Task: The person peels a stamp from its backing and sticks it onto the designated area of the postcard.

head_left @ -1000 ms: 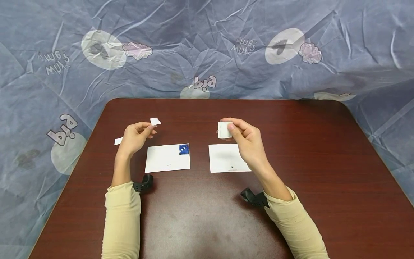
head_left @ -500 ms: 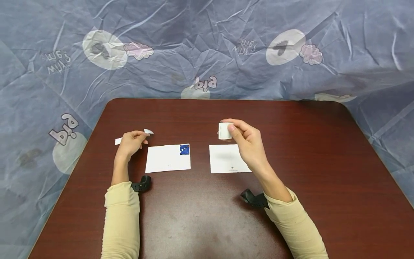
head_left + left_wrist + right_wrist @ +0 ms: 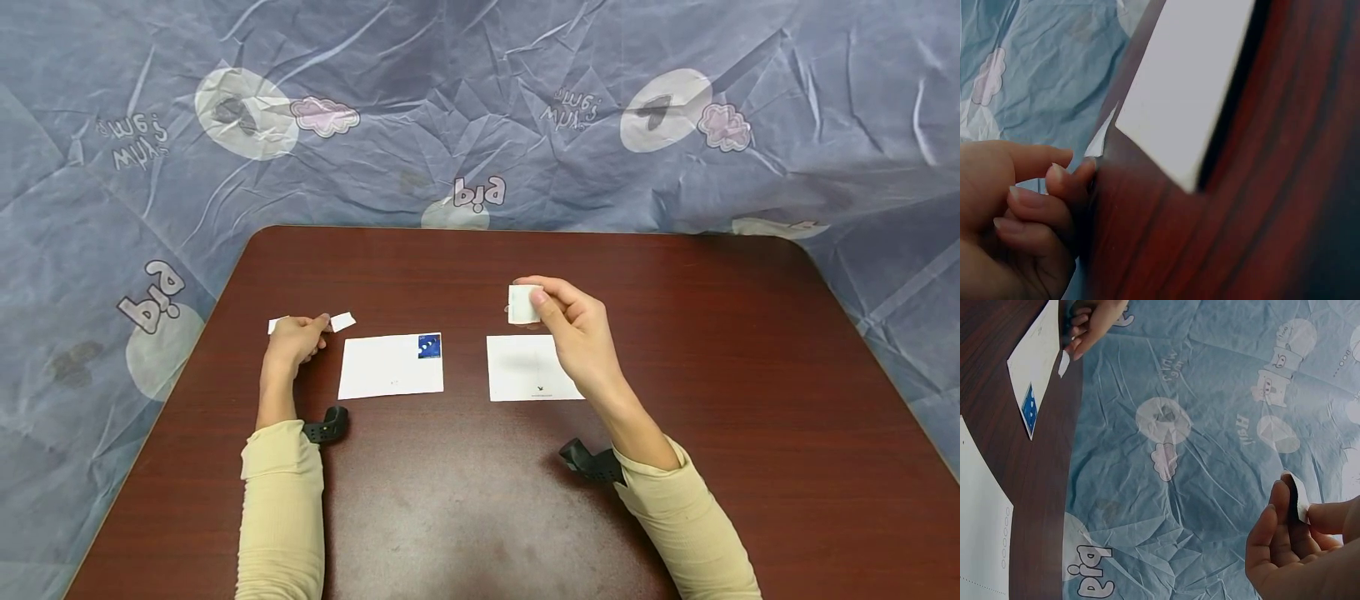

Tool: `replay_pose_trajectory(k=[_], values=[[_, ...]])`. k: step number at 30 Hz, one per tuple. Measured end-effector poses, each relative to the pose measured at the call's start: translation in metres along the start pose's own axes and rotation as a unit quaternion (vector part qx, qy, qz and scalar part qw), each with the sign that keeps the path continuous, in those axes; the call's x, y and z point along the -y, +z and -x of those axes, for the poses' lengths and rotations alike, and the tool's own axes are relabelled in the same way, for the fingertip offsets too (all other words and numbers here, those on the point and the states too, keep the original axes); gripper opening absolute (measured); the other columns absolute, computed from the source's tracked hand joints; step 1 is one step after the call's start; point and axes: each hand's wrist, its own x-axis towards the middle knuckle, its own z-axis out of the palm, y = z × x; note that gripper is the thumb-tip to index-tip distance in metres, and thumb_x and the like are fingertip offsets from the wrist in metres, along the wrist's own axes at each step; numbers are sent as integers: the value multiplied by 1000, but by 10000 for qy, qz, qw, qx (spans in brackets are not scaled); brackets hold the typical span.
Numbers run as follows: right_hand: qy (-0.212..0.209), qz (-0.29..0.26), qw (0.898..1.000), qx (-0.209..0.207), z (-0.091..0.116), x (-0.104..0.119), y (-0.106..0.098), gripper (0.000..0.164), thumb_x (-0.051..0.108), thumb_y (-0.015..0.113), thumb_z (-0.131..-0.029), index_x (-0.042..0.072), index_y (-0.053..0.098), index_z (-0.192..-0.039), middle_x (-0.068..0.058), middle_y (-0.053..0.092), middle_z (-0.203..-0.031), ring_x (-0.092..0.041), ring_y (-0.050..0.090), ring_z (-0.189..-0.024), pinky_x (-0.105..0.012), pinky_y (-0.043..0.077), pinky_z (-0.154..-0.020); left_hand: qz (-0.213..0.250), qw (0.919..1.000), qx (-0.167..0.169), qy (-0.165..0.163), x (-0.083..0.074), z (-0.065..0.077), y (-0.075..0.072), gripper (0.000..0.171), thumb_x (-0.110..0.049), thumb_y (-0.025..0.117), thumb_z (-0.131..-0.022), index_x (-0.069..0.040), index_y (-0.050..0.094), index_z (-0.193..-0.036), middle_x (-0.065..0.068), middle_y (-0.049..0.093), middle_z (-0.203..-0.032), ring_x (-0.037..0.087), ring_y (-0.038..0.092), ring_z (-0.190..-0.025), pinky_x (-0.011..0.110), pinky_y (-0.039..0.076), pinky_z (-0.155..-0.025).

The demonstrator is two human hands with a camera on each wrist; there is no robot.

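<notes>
My right hand (image 3: 581, 333) pinches a small square stamp (image 3: 522, 305) between thumb and fingers, above the table. Its pale side faces the head camera; the other side looks dark in the right wrist view. Below it lies a white postcard (image 3: 517, 367), partly hidden by the hand. At the table's left, my left hand (image 3: 296, 337) is low, with loosely bent fingertips right at a small white paper scrap (image 3: 342, 322). In the left wrist view a gap shows between thumb and index finger. Beside that hand lies a second postcard (image 3: 382, 371), a blue stamp (image 3: 429, 346) at its upper right corner.
Another white paper scrap (image 3: 276, 323) lies left of the left hand, partly covered by it. A dark red wooden table (image 3: 465, 492) bears everything. Behind it hangs a crumpled blue printed sheet (image 3: 480, 108). Black wrist cameras (image 3: 588, 461) sit at both cuffs.
The left hand has moved left and down with the paper scrap, which now lies by its fingertips near the other scrap. The right hand with the stamp has stayed almost still.
</notes>
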Motion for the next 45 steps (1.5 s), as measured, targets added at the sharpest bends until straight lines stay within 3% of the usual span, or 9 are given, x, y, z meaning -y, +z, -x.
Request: replay_pose_trajectory(k=[6,9,16,19,23,29,37,40,45], values=[[-34,21,10000,-2,1,-1,-1,24,8,52,-99,-5,62,-116,-3,68,-89,-17,62,-84,-31,50,-77,-128,9994,-231,-212,0,2,-2,43,-37,45,-100,2,61,-110,-3,53,-59,9,41,-52,23,38,-49],[-43,26,10000,-5,2,-2,-1,24,8,52,-99,-5,62,-116,-4,68,-89,-18,62,-84,-32,50,-77,-83,9994,-325,-106,-4,5,-4,43,-40,46,-99,0,59,-108,-1,55,-61,9,41,-51,25,37,-49],[-35,53,10000,-11,2,-1,-2,24,8,52,-99,-5,62,-116,-4,68,-91,-18,62,-84,-33,51,-78,187,9924,-834,890,-33,25,-9,45,-43,49,-97,0,61,-104,0,58,-61,8,42,-47,25,34,-47],[-52,52,10000,-13,2,-1,-2,24,8,51,-99,-5,62,-116,-5,68,-92,-18,62,-84,-34,51,-78,469,9832,-1046,1418,-51,39,-10,39,-42,53,-96,-5,61,-97,-5,57,-57,9,46,-46,24,32,-44],[-123,80,9999,-61,2,0,-1,23,6,51,-99,-5,63,-115,-7,68,-92,-18,63,-84,-31,51,-77,1010,9649,-1164,2128,-75,59,-4,28,-33,58,-96,-6,62,-91,-8,54,-53,9,47,-46,20,30,-40],[-269,269,9991,-162,2,-2,0,22,3,51,-98,-5,64,-114,-14,67,-92,-17,63,-82,-28,50,-76,1392,9347,-777,3176,-99,81,13,16,-12,57,-96,3,63,-94,-6,53,-54,6,48,-47,18,38,-44],[-782,658,9943,-316,2,-2,2,21,0,52,-97,-4,65,-112,-17,67,-92,-15,62,-79,-24,48,-71,1343,8972,-219,4201,-113,100,35,12,-10,60,-95,0,67,-96,3,59,-64,14,54,-52,23,43,-48],[-1009,791,9910,-392,2,-3,3,20,0,53,-96,-5,65,-112,-16,67,-92,-15,61,-77,-23,46,-69,1175,8911,21,4384,-120,111,45,11,-10,62,-94,-4,69,-99,3,62,-70,15,58,-57,25,47,-52],[-1308,994,9851,-514,3,-4,4,20,1,54,-96,-5,65,-111,-15,67,-92,-14,57,-72,-21,42,-61,855,8921,445,4415,-129,127,62,12,-10,63,-93,-8,70,-102,1,65,-76,13,59,-60,26,46,-54]])
